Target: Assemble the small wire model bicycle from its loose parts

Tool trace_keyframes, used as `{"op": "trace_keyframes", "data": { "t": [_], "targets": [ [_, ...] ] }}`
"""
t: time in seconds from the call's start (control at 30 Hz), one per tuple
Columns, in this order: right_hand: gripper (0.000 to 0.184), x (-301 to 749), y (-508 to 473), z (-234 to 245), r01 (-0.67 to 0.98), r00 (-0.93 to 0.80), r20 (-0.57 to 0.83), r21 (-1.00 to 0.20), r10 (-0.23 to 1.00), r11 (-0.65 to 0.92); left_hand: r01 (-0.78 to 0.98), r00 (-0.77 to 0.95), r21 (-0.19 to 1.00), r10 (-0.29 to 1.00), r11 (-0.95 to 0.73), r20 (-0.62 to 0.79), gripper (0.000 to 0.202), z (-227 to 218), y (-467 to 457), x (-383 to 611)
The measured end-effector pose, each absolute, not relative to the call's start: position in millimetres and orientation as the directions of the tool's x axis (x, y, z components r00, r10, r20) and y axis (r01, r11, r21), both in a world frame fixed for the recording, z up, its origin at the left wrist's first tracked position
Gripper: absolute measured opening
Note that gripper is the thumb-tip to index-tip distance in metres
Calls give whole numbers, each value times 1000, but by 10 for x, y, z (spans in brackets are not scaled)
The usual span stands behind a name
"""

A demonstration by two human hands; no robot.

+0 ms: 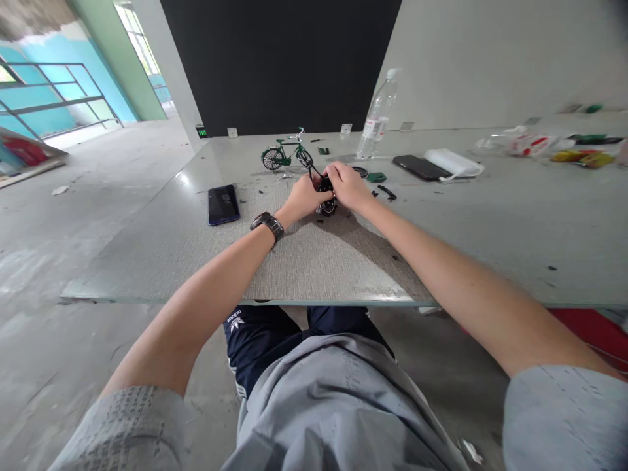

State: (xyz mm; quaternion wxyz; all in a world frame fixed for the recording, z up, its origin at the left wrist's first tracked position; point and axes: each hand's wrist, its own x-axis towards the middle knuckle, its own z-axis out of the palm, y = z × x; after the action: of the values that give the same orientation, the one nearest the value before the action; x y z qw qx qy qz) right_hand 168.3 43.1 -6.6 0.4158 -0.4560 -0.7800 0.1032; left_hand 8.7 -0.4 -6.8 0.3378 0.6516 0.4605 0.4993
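My left hand (305,194) and my right hand (346,184) meet over the middle of the grey board (318,261). Both are closed around a small black model part (326,198) with a wheel showing under the fingers. A thin black rod sticks up from it between the hands. My left wrist wears a dark watch (267,224). Just beyond the hands stands a finished green model bicycle (287,155). Small black and green loose parts (380,183) lie to the right of my right hand.
A dark phone (223,204) lies left of my hands. At the back stand a clear water bottle (377,119), a second phone (420,167) and a white pouch (454,162). Packets and tools (564,147) lie far right. The board's front edge is near my lap.
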Motion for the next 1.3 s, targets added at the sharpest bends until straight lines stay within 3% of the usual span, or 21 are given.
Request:
{"op": "trace_keyframes", "data": {
  "t": [0.3, 0.5, 1.0, 1.3],
  "targets": [
    [46, 1702, 492, -110, 628, -242, 546, -542, 802, 559, 319, 175, 911, 961, -260, 214, 42, 19, -51, 77],
    [46, 1705, 484, -107, 629, -240, 540, -546, 807, 553, 266, 164, 924, 958, -273, 236, 42, -23, -27, 83],
    [40, 1705, 366, -22, 649, -269, 472, -555, 840, 520, 416, 178, 882, 971, -223, 162, 39, 167, -240, 115],
    [36, 1691, 357, -12, 651, -267, 466, -558, 844, 514, 406, 173, 886, 971, -224, 166, 34, 153, -228, 119]
  ]
}}
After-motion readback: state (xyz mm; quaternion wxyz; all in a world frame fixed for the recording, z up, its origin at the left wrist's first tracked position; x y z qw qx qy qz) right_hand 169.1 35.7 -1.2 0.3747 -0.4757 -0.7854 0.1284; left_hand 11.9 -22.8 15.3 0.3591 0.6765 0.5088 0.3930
